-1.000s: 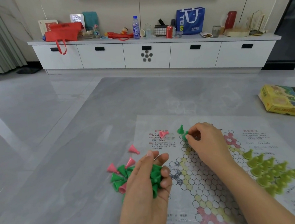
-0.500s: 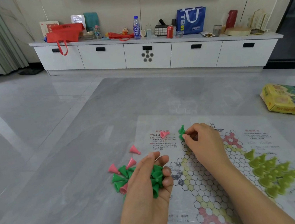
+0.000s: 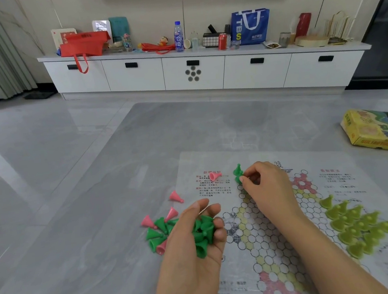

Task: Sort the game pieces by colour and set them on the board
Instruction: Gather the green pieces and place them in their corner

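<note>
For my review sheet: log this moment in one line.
left hand: holds green pieces | right hand: pinches green piece at board top | yellow-green group: placed

the right hand point(image 3: 266, 187) hides the board's point(image 3: 283, 238) upper point — board text too blurred to read.

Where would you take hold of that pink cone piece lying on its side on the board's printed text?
The pink plastic cone piece lies tipped over on the paper game board, wide open mouth toward the left, narrow tip toward the right. Probably best to come from above and pinch the narrow end with two fingers, since it tapers there and nothing crowds it.
</note>
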The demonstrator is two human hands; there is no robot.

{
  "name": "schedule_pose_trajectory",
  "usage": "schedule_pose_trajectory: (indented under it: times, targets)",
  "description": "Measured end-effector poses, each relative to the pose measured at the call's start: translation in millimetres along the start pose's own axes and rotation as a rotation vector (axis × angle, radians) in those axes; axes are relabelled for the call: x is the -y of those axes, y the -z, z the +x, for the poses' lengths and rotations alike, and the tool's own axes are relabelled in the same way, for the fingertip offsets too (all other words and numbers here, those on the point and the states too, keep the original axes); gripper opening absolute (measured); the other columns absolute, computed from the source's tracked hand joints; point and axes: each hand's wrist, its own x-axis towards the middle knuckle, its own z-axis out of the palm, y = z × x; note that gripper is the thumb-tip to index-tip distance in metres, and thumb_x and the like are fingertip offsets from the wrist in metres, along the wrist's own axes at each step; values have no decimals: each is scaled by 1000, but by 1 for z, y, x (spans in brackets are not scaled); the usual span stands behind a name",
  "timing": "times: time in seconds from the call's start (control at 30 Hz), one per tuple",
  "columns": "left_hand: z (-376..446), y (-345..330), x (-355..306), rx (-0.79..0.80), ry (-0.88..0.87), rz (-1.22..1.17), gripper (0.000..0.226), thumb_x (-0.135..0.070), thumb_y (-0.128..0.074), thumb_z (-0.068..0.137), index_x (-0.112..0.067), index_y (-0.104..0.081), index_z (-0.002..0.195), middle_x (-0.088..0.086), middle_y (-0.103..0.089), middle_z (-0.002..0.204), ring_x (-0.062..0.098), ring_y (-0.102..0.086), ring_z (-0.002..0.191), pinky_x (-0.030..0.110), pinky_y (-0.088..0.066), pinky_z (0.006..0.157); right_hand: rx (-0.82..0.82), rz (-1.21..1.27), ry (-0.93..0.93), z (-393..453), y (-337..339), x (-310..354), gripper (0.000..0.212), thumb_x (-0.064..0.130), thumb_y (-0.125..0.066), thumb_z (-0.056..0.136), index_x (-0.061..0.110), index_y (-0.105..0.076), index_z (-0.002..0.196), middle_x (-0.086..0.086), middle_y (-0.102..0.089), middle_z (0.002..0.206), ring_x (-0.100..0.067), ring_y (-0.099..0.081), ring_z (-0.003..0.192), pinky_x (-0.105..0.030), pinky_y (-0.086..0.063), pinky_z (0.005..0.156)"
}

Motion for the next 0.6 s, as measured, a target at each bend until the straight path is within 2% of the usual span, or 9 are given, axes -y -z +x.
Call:
schedule_pose_trajectory:
  times: [0.1,0.17,0.23,0.33,0.4,0.5,0.6]
  targets:
    - [0,2,-8,14,63,-101,23,1,-50,83,9,-59,103,24,-65,91,28,-68,63,34,-59,54,22,51,-11,-1,8,3,4,18,-61,84,17,-61,80,5,-58,82,-11,-54,80,-21,-44,72]
    - [-2,1,-14,58,116,-186,31,7,-47,77,11,-58,105,31,-64,100,39,-68,80,48,-58,63,16,112,-18,-1,21,12,9,18,-60,85,18,-61,76,6,-60,80,-6,-53,72,-16,-43,66]
    - [-3,-1,-17,109,121,-221,39,10,-45,69,12,-57,106,35,-63,104,45,-65,90,52,-55,67,62,237,3,-1,40,28,14,22,-58,86,18,-63,73,4,-63,73,-3,-53,63,-12,-42,60]
    - [0,0,-14,152,63,-204,39,10,-45,68,14,-57,105,35,-64,104,45,-65,93,49,-56,70,366,433,105,-7,68,58,12,28,-59,84,24,-69,77,2,-67,72,-1,-53,58,-11,-44,57]
    - [3,0,-11,170,28,-179,37,8,-48,68,13,-58,103,33,-65,103,41,-66,93,47,-56,72,574,431,205,-12,77,71,9,25,-62,82,25,-71,84,9,-69,78,1,-59,65,-12,-49,63]
    - [5,2,-7,178,-14,-132,36,5,-50,69,12,-60,103,29,-67,103,34,-68,92,40,-59,69,629,276,369,-14,76,76,17,19,-63,83,30,-69,94,9,-65,86,-4,-60,79,-20,-51,75]
    - [8,5,-4,193,-44,-64,28,6,-46,80,11,-61,103,26,-68,104,31,-68,94,35,-59,67,641,97,513,-16,70,75,31,16,-59,86,42,-65,102,11,-57,93,0,-52,84,-14,-46,76]
